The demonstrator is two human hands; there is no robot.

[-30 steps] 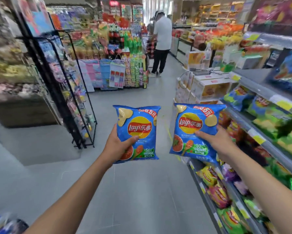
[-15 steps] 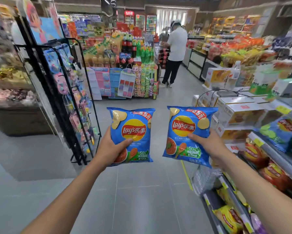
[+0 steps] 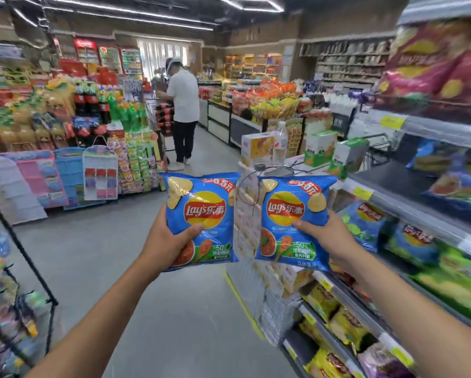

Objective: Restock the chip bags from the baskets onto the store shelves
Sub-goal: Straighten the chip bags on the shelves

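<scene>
I hold two blue Lay's chip bags upright in front of me over the aisle floor. My left hand (image 3: 169, 241) grips the left chip bag (image 3: 201, 211) by its lower left corner, thumb across the front. My right hand (image 3: 328, 236) grips the right chip bag (image 3: 291, 214) by its lower right side. The store shelves (image 3: 409, 214) run along my right, stocked with blue, green, yellow and red chip bags. One shelf level (image 3: 400, 181) shows a bare dark stretch beside blue bags. No basket is in view.
A black wire rack (image 3: 19, 255) with hanging goods stands at my left. Stacked cartons (image 3: 259, 236) sit at the shelf end ahead. A person (image 3: 182, 110) in a white shirt stands farther down the grey-tiled aisle, near drink and snack displays.
My view has lifted and turned, so the shelves' upper levels now show on the right. Both bags stay in my hands, held slightly higher and closer together.
</scene>
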